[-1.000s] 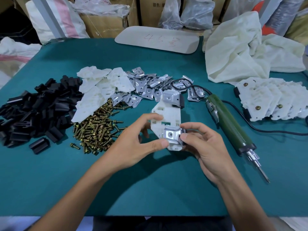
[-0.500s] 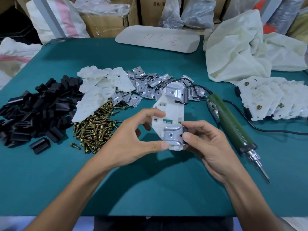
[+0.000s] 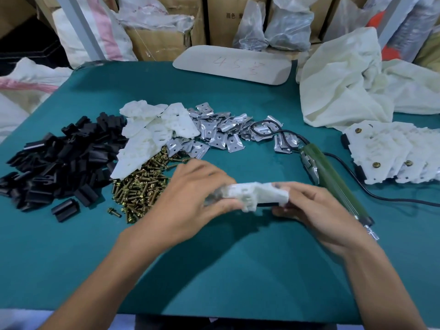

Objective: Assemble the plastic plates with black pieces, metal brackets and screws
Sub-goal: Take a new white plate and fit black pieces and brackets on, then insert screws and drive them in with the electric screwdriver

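Both hands hold one white plastic plate just above the green table, lying sideways and blurred by motion. My left hand grips its left end, where a metal bracket shows faintly. My right hand grips its right end, with a black piece under the plate's edge. Loose stock lies to the left: black pieces, brass screws, white plates and metal brackets.
A green electric screwdriver with a black cable lies right of my hands, tip toward me. Finished plates are stacked at the right edge. A cream cloth and a pale board lie at the back; boxes and bags stand beyond the table.
The plate was upright with its brackets facing me; both hands have turned it over sideways and lowered it slightly toward the table.
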